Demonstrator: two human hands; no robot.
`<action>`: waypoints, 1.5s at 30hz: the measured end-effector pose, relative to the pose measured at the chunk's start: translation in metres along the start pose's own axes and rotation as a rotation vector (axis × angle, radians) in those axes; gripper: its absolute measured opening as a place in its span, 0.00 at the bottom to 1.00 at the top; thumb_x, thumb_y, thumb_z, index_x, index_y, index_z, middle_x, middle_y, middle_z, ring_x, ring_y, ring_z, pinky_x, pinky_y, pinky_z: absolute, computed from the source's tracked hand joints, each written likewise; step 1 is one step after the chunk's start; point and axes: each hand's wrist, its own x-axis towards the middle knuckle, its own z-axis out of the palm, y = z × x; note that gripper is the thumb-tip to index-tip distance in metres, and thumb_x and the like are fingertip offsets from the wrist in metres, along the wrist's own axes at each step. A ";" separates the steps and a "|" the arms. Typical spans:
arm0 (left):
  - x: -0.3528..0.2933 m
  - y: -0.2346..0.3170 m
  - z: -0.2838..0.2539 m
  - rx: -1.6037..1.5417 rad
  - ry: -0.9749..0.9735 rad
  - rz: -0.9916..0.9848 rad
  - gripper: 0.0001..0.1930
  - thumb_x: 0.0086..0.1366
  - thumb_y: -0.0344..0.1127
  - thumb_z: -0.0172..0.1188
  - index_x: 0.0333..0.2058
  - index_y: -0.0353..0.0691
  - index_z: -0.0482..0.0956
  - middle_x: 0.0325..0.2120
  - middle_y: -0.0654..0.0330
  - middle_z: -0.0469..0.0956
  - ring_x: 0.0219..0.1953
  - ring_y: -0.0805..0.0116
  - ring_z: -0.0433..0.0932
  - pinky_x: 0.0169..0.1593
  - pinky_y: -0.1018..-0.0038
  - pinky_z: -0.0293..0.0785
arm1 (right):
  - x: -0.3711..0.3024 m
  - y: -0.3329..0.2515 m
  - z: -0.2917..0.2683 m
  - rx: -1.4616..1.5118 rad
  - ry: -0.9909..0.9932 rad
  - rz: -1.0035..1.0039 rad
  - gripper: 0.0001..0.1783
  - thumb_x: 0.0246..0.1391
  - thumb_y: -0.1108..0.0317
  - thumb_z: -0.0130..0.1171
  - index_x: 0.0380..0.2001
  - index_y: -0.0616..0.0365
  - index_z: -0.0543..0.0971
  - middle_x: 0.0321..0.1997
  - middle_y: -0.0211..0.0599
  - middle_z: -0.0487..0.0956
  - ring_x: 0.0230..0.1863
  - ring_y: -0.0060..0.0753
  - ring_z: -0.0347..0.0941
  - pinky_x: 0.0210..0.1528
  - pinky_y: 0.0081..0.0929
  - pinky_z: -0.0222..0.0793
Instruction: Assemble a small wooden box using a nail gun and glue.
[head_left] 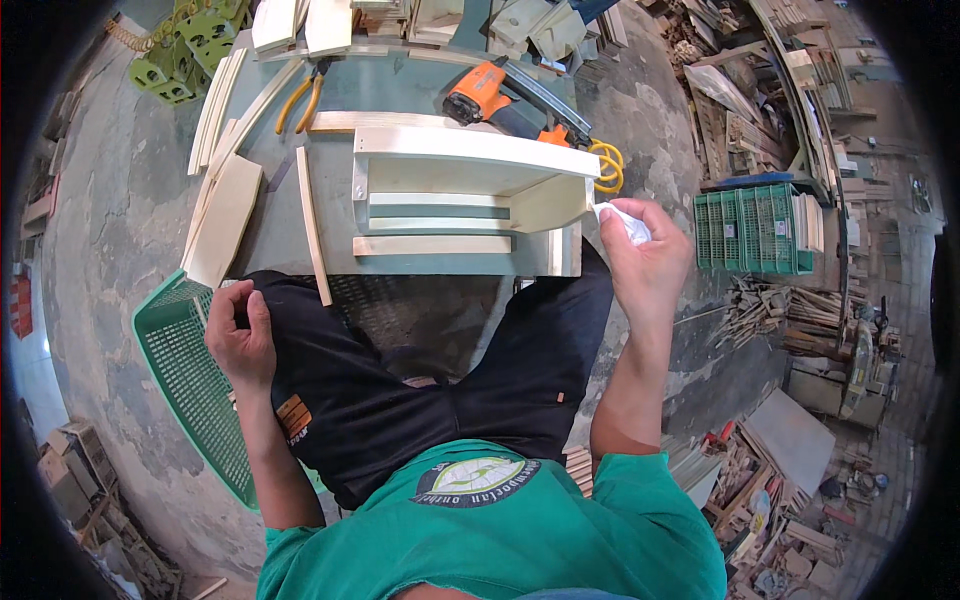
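Observation:
A pale wooden frame (pixel 460 150), box-like with slats across its open side, lies on the grey-green worktable (pixel 400 262) before me. At its right end my right hand (pixel 648 255) is closed on a crumpled white cloth or tissue (pixel 632 226), held against or close beside the corner. My left hand (pixel 240 325) is over my left thigh by the rim of a green plastic basket (pixel 190 385); its fingers curl loosely, thumb apart, with nothing visible between them. Near it on the table are a wide wooden board (pixel 226 220) and a thin strip (pixel 312 225) overhanging the edge.
Behind the frame lies an orange nail gun (pixel 490 95) with a yellow coiled hose (pixel 608 167). Yellow-handled pliers (pixel 300 103) and wood strips (pixel 217 110) are to the left. Green crates (pixel 750 230) and scrap wood (pixel 770 310) stand on the floor at right.

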 end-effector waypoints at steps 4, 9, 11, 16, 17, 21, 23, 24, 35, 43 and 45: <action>-0.001 -0.003 -0.001 -0.019 -0.026 -0.014 0.07 0.71 0.30 0.64 0.43 0.33 0.82 0.33 0.58 0.82 0.34 0.69 0.79 0.41 0.74 0.77 | -0.002 -0.003 -0.003 -0.063 -0.004 0.011 0.10 0.55 0.65 0.71 0.38 0.59 0.88 0.27 0.38 0.86 0.27 0.24 0.80 0.32 0.27 0.73; 0.000 -0.002 0.002 -0.010 -0.002 0.010 0.07 0.71 0.31 0.64 0.43 0.33 0.82 0.34 0.57 0.82 0.34 0.68 0.80 0.41 0.73 0.77 | -0.003 0.002 -0.002 -0.015 0.016 -0.017 0.10 0.55 0.66 0.71 0.37 0.59 0.88 0.27 0.38 0.85 0.27 0.23 0.79 0.32 0.27 0.72; 0.000 0.000 0.001 -0.006 -0.004 -0.008 0.07 0.71 0.30 0.64 0.43 0.33 0.82 0.33 0.57 0.82 0.33 0.68 0.80 0.41 0.73 0.77 | -0.005 -0.001 -0.002 0.004 0.013 -0.007 0.09 0.56 0.67 0.71 0.37 0.60 0.88 0.27 0.35 0.85 0.27 0.22 0.78 0.32 0.26 0.72; 0.006 0.011 -0.005 0.039 -0.009 -0.037 0.06 0.70 0.29 0.64 0.42 0.33 0.81 0.31 0.57 0.81 0.32 0.68 0.80 0.40 0.73 0.77 | -0.018 -0.001 -0.006 0.182 -0.036 0.061 0.10 0.60 0.69 0.69 0.42 0.63 0.85 0.30 0.29 0.84 0.30 0.19 0.77 0.33 0.22 0.72; 0.009 0.013 -0.003 0.033 -0.049 -0.082 0.07 0.69 0.30 0.64 0.42 0.33 0.81 0.31 0.57 0.81 0.32 0.67 0.80 0.39 0.72 0.77 | -0.025 -0.002 -0.004 0.355 -0.071 0.129 0.12 0.60 0.69 0.69 0.45 0.64 0.84 0.31 0.28 0.83 0.31 0.19 0.77 0.34 0.20 0.72; 0.043 0.018 0.027 0.147 -0.292 -0.082 0.13 0.66 0.37 0.66 0.45 0.35 0.82 0.36 0.50 0.84 0.37 0.53 0.84 0.42 0.60 0.80 | -0.060 -0.001 0.016 0.863 -0.282 0.313 0.24 0.62 0.72 0.66 0.59 0.66 0.74 0.44 0.38 0.82 0.42 0.26 0.81 0.43 0.24 0.79; 0.056 0.024 0.050 0.300 -0.364 -0.101 0.16 0.66 0.42 0.66 0.44 0.36 0.81 0.40 0.47 0.84 0.42 0.45 0.85 0.46 0.53 0.81 | -0.080 -0.003 0.033 1.110 -0.453 0.411 0.29 0.64 0.77 0.59 0.66 0.68 0.67 0.55 0.47 0.79 0.51 0.36 0.81 0.53 0.34 0.83; 0.063 0.030 0.063 0.398 -0.390 -0.128 0.18 0.66 0.45 0.66 0.44 0.35 0.80 0.42 0.46 0.84 0.44 0.43 0.85 0.47 0.51 0.81 | -0.091 -0.007 0.043 1.167 -0.488 0.462 0.30 0.65 0.78 0.57 0.69 0.67 0.65 0.56 0.49 0.79 0.52 0.38 0.81 0.54 0.34 0.81; 0.072 0.034 0.021 -0.473 -0.228 -0.557 0.11 0.71 0.36 0.64 0.43 0.34 0.79 0.32 0.64 0.81 0.32 0.79 0.79 0.35 0.78 0.78 | -0.124 -0.022 0.160 0.947 -0.891 0.444 0.29 0.66 0.76 0.57 0.70 0.66 0.68 0.57 0.43 0.81 0.53 0.28 0.79 0.53 0.25 0.76; 0.051 0.071 -0.028 -0.893 -0.164 -0.540 0.13 0.74 0.38 0.62 0.49 0.36 0.74 0.39 0.57 0.86 0.38 0.72 0.85 0.42 0.76 0.82 | -0.102 -0.087 0.188 0.975 -0.753 -0.011 0.25 0.74 0.63 0.57 0.67 0.64 0.71 0.59 0.41 0.79 0.60 0.31 0.76 0.63 0.29 0.72; 0.042 0.076 -0.027 -0.921 -0.145 -0.540 0.14 0.74 0.38 0.63 0.50 0.36 0.73 0.40 0.56 0.86 0.39 0.71 0.85 0.43 0.74 0.83 | -0.111 -0.099 0.157 1.009 -0.900 0.120 0.24 0.74 0.62 0.57 0.66 0.64 0.73 0.54 0.38 0.80 0.53 0.27 0.78 0.57 0.27 0.74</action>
